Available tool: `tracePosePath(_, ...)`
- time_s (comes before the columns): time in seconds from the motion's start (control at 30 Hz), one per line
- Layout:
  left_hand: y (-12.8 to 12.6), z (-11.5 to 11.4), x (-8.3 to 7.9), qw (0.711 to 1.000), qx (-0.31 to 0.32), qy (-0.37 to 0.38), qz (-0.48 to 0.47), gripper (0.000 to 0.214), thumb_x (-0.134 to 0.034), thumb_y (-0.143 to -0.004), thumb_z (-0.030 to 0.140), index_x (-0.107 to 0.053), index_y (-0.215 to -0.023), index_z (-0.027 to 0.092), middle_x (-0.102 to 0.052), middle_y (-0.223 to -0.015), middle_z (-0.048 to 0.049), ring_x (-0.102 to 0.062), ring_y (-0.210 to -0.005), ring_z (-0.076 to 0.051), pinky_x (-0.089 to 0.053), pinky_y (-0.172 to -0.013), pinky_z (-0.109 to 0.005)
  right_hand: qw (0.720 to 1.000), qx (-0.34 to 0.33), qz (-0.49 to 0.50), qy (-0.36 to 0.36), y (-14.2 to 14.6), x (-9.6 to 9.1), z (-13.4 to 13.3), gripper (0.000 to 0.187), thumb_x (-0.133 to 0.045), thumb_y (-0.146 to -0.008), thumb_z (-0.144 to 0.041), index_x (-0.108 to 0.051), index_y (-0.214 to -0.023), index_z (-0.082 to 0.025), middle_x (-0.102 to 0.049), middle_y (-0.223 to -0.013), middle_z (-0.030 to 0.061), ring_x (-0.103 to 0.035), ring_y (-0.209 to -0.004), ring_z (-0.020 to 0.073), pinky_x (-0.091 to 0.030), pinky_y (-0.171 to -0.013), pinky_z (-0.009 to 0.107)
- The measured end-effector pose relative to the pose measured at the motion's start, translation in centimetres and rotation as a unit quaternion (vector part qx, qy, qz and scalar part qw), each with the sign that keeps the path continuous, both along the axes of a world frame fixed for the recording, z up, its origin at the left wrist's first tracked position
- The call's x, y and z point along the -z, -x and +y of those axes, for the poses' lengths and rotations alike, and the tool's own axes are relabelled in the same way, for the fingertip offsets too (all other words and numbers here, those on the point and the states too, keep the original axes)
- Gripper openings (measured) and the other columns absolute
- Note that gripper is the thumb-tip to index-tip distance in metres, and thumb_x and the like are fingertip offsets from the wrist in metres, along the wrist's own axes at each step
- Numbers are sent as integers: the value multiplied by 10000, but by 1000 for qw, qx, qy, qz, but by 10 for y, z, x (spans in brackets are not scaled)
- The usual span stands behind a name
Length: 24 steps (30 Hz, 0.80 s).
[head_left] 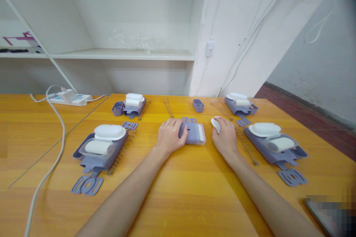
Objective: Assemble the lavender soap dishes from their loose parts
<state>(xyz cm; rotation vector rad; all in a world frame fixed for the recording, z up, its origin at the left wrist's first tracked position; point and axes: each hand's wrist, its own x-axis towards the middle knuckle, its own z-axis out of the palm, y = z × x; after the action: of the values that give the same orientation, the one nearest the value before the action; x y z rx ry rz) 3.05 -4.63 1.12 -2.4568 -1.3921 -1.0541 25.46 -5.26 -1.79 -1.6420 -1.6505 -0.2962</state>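
Observation:
On a yellow wooden table (178, 189), my left hand (170, 136) lies with fingers curled against the left side of a lavender plastic holder (192, 133) that carries a clear white roller part. To the right, my right hand (226, 137) is closed over a small white oval piece (216, 124); only its upper left end shows. A small lavender cup (198, 105) stands behind the holder. A metal spring (168, 107) lies behind my left hand.
Lavender trays with white lids and rollers sit at near left (97, 152), far left (130, 106), far right (240, 106) and near right (274, 144). Flat lavender clips (87, 185) and long springs (244, 140) lie beside them. A power strip (69, 99) and its cable (52, 163) occupy the left.

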Motion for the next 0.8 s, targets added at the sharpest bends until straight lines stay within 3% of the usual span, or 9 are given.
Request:
tracePosePath(0.17,-2,-3,-2,1000,6,18,17,222,-423,-875,359,-564,-919,193,-632,-883,-79,-581,-846,-220,-463,-733,-350,998,69,-3,-8,-1,4,-3,356,-536,-750,-201,-597,-1100,-175,-563,-1088,159,-505,-1008,322,-420,-854,494)
tracePosePath(0.3,-1,-4,-2,999,28,23,10,245,-416,-875,360,-548,-1000,196,-623,-936,-84,-582,-891,-222,-472,-766,-354,998,58,37,2,-1,2,-3,363,-534,-764,-218,-579,-1122,-186,-607,-1000,131,-559,-908,286,-454,-805,445)
tracePosePath(0.5,-3,-5,-2,998,44,31,-14,353,-437,-860,377,-468,-1159,192,-601,-1066,-102,-561,-985,-244,-462,-843,-388,989,-18,114,-94,17,-20,-9,372,-559,-794,-277,-537,-1154,-187,-581,-1115,107,-535,-1052,255,-430,-934,444)
tracePosePath(0.63,-4,-6,-5,997,71,13,-29,484,-487,-826,434,-419,-1222,165,-561,-1161,-134,-516,-1087,-269,-413,-935,-417,981,-122,122,-90,34,-29,-19,370,-584,-809,-286,-531,-1165,-202,-576,-1162,101,-524,-1104,237,-421,-976,423)
tracePosePath(0.8,-2,-5,-7,994,104,-3,-22,615,-525,-785,510,-395,-1276,165,-500,-1281,-159,-438,-1218,-291,-298,-1046,-478,966,-210,141,-45,40,-24,-23,424,-608,-801,-294,-507,-1205,-218,-590,-1167,87,-552,-1093,232,-444,-967,406)
